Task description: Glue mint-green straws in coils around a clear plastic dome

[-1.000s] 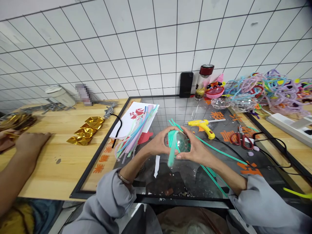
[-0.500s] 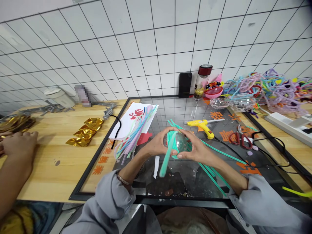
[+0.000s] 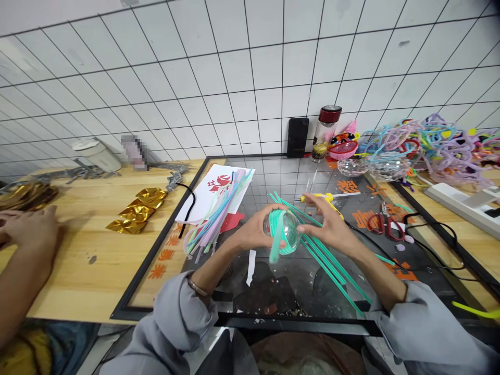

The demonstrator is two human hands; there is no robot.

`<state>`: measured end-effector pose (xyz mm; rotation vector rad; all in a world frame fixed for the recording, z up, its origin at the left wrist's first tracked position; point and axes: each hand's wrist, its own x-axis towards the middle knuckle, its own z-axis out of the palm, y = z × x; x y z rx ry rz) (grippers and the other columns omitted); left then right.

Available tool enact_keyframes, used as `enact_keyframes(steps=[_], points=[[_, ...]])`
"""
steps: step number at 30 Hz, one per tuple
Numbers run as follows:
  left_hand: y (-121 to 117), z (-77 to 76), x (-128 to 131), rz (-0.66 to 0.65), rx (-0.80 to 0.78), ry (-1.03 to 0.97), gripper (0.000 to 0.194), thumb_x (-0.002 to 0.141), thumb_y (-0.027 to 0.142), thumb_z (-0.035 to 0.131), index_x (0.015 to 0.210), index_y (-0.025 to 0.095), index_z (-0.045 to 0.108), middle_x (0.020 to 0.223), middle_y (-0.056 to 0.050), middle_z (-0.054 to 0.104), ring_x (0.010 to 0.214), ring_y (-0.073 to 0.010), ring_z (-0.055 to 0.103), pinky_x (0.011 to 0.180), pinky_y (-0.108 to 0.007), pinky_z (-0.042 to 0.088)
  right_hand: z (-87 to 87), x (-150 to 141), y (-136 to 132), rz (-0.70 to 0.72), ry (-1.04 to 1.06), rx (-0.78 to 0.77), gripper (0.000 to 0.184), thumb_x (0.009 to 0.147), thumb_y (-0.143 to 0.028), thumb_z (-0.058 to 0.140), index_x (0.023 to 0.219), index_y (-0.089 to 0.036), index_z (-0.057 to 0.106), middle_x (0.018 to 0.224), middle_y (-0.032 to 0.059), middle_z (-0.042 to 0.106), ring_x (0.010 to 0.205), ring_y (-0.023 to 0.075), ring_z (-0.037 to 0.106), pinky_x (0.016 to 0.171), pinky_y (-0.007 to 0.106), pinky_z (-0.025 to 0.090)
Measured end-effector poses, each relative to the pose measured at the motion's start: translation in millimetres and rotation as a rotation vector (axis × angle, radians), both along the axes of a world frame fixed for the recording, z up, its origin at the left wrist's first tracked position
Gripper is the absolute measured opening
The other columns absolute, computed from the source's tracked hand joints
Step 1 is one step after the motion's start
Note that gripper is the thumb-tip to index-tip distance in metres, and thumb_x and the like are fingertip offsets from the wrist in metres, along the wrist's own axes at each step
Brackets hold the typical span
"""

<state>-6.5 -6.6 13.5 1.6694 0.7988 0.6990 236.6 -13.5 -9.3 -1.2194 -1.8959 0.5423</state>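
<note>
My left hand (image 3: 253, 229) grips a clear plastic ball (image 3: 291, 229) from its left side. Green pipe cleaner (image 3: 278, 221) is wound round the ball's left part, and one loose end hangs toward me. On the other side, my right hand (image 3: 328, 224) is open, fingers apart, with its thumb tip at or very near the ball's right edge. Several straight green pipe cleaners (image 3: 328, 268) lie on the table below and behind that hand. A yellow glue gun (image 3: 326, 197) is partly hidden behind the right hand's fingers.
Pastel pipe cleaners (image 3: 216, 219) lie across white paper (image 3: 199, 195) on the left. Red-handled scissors (image 3: 386, 226) and cords are at right, near a power strip (image 3: 464, 205). A phone (image 3: 297, 136) and a bottle (image 3: 326, 133) stand behind. A co-worker's hand (image 3: 33, 234) rests far left.
My right hand has let go of the ball and moved right, its fingers spreading. The left hand still holds it. The loose green end swung left, then back. The co-worker's hand moved left.
</note>
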Motion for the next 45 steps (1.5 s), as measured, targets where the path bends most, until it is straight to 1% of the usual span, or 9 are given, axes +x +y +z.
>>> enact_keyframes(steps=[3,5,9,12,16,21,26,30,45], points=[[-2,4.0,1,0.002,-0.056,0.012,0.076,0.059,0.028,0.085,0.127,0.023,0.051,0.132,-0.01,0.052,0.086,-0.0162,0.062,0.066,-0.027,0.058,0.1,17,10,-0.386,-0.312,0.048,0.069,0.087,-0.067,0.048,0.126,-0.01,0.057,0.112,0.0212,0.063,0.107,0.0379,0.061,0.09,0.055,0.049],[-2,4.2,2,0.007,-0.101,0.047,0.077,0.058,0.028,0.084,0.126,0.023,0.048,0.128,-0.01,0.052,0.073,-0.0117,0.06,0.055,-0.025,0.056,0.5,22,14,-0.533,-0.519,-0.044,0.069,0.091,-0.065,0.041,0.12,-0.004,0.059,0.109,0.0268,0.063,0.105,0.0419,0.062,0.085,0.055,0.049],[1,0.1,3,0.016,-0.055,0.014,0.076,0.056,0.028,0.084,0.123,0.022,0.048,0.126,-0.009,0.053,0.075,-0.0122,0.058,0.054,-0.023,0.053,1.1,19,23,-0.587,-0.717,-0.275,0.069,0.088,-0.067,0.046,0.114,-0.005,0.06,0.112,0.03,0.064,0.105,0.0428,0.064,0.08,0.051,0.051],[2,-1.5,3,0.015,-0.013,-0.007,0.075,0.054,0.03,0.086,0.119,0.021,0.05,0.123,-0.009,0.053,0.088,-0.0178,0.059,0.059,-0.023,0.054,1.1,14,32,-0.627,-0.7,-0.355,0.069,0.083,-0.066,0.054,0.116,-0.006,0.06,0.114,0.0291,0.065,0.108,0.0421,0.065,0.08,0.048,0.052],[1,-0.5,3,0.017,-0.091,0.007,0.077,0.057,0.029,0.084,0.123,0.022,0.047,0.123,-0.009,0.052,0.077,-0.0136,0.057,0.054,-0.024,0.053,2.6,13,38,-0.692,-0.641,-0.422,0.055,0.084,-0.053,0.054,0.113,-0.008,0.064,0.109,0.0261,0.07,0.103,0.0398,0.068,0.077,0.043,0.05],[4,-3.2,2,0.024,0.014,-0.017,0.073,0.055,0.028,0.086,0.118,0.019,0.052,0.115,-0.007,0.054,0.092,-0.0172,0.056,0.07,-0.025,0.055,9.7,20,35,-0.734,-0.53,-0.36,0.046,0.082,-0.047,0.053,0.107,-0.012,0.069,0.099,0.0204,0.074,0.094,0.035,0.07,0.069,0.035,0.045],[3,-3.8,2,0.005,-0.165,-0.027,0.077,0.058,0.031,0.085,0.125,0.024,0.046,0.113,-0.006,0.052,0.07,-0.0112,0.058,0.051,-0.024,0.055,16.2,26,23,-0.676,-0.326,-0.034,0.036,0.071,-0.046,0.06,0.087,-0.015,0.068,0.086,0.013,0.069,0.085,0.0295,0.065,0.07,0.035,0.045],[2,-0.9,1,0.027,-0.148,0.003,0.078,0.058,0.033,0.086,0.125,0.023,0.046,0.108,-0.004,0.051,0.071,-0.0112,0.057,0.051,-0.023,0.056,16.6,21,12,-0.637,-0.171,0.153,0.034,0.065,-0.046,0.062,0.084,-0.019,0.06,0.082,0.0079,0.063,0.074,0.0233,0.06,0.066,0.035,0.046],[2,1.9,1,0.053,-0.131,0.093,0.082,0.06,0.034,0.085,0.131,0.024,0.046,0.101,-0.002,0.055,0.068,-0.011,0.058,0.055,-0.026,0.058,14.0,9,0,-0.487,-0.097,0.277,0.028,0.071,-0.045,0.062,0.081,-0.019,0.056,0.068,0.0032,0.064,0.058,0.0189,0.059,0.056,0.03,0.041]])
